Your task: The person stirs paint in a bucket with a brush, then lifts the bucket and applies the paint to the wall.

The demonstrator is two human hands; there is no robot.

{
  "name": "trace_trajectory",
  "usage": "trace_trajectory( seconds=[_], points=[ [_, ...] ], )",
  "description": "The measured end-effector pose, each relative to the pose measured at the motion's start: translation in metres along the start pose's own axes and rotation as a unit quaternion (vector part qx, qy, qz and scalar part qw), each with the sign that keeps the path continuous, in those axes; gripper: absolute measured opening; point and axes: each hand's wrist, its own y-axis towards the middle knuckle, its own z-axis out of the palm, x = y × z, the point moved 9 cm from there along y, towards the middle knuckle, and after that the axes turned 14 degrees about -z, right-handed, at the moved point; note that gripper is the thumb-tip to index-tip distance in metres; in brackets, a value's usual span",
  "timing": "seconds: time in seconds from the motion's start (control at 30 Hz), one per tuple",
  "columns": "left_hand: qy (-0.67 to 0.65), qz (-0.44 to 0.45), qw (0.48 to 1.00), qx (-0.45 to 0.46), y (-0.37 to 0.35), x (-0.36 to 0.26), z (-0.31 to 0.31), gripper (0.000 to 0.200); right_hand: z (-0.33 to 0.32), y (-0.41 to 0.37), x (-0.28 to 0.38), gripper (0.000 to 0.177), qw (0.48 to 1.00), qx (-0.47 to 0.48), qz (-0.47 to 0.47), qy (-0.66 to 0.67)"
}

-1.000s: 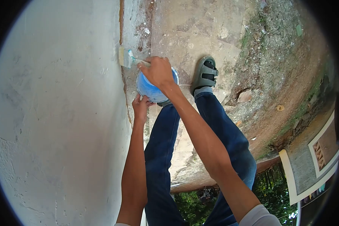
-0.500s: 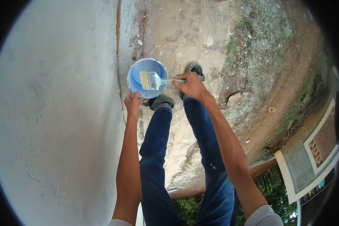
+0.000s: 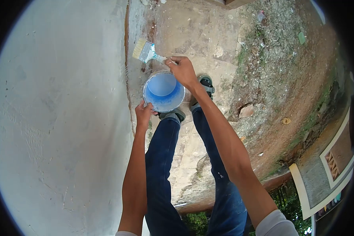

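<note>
My left hand [image 3: 144, 115] grips the near-left rim of a round paint bucket [image 3: 173, 103], thumb over the edge. Pale bluish-white liquid paint [image 3: 162, 84] lies in the bottom, and blue smears coat the inner wall. My right hand [image 3: 181, 70] is closed around the handle of a wide flat paintbrush [image 3: 147, 51]. Its light bristles point up and left, beyond the bucket's far rim and close to the foot of the wall. Blue and white paint marks the brush's ferrule and neck.
A pale, smooth wall [image 3: 67, 110] fills the left side. Below lies a stained concrete walkway [image 3: 200, 35], with my sandalled feet [image 3: 205, 84] on it. Rough ground with rubble [image 3: 246, 111] and moss borders it on the right. A wooden-looking edge [image 3: 232, 4] shows at the top.
The paintbrush has left the space over the bucket and moved up and left toward the wall's base. The bucket sits slightly lower and farther right in view, still in my left hand.
</note>
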Motion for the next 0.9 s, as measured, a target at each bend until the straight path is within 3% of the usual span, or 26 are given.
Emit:
trace_trajectory(
  seconds=[0.1, 0.3, 0.47, 0.77, 0.83, 0.9],
  points=[
    [0.023, -0.016, 1.000, -0.001, 0.026, 0.015, 0.003, 0.034, 0.024, 0.036, -0.012, 0.038, 0.994, -0.010, -0.059, -0.094],
    [0.021, -0.032, 0.999, 0.006, 0.057, 0.052, -0.007, 0.035, 0.099, 0.060, -0.036, 0.035, 0.979, 0.025, -0.055, -0.196],
    [0.016, -0.026, 0.999, 0.018, 0.062, 0.059, -0.014, 0.034, 0.153, 0.054, -0.056, 0.042, 0.985, 0.026, -0.038, -0.167],
    [-0.021, -0.031, 0.999, 0.037, 0.052, 0.049, -0.014, 0.033, 0.117, 0.044, -0.052, 0.038, 0.984, -0.005, 0.014, -0.178],
    [-0.004, -0.025, 0.999, 0.038, 0.052, 0.045, -0.012, 0.034, 0.131, 0.052, -0.043, 0.038, 0.982, -0.030, -0.065, -0.172],
    [-0.003, -0.025, 0.999, 0.038, 0.054, 0.045, -0.010, 0.034, 0.140, 0.051, -0.039, 0.039, 0.984, -0.021, -0.062, -0.166]
  ],
)
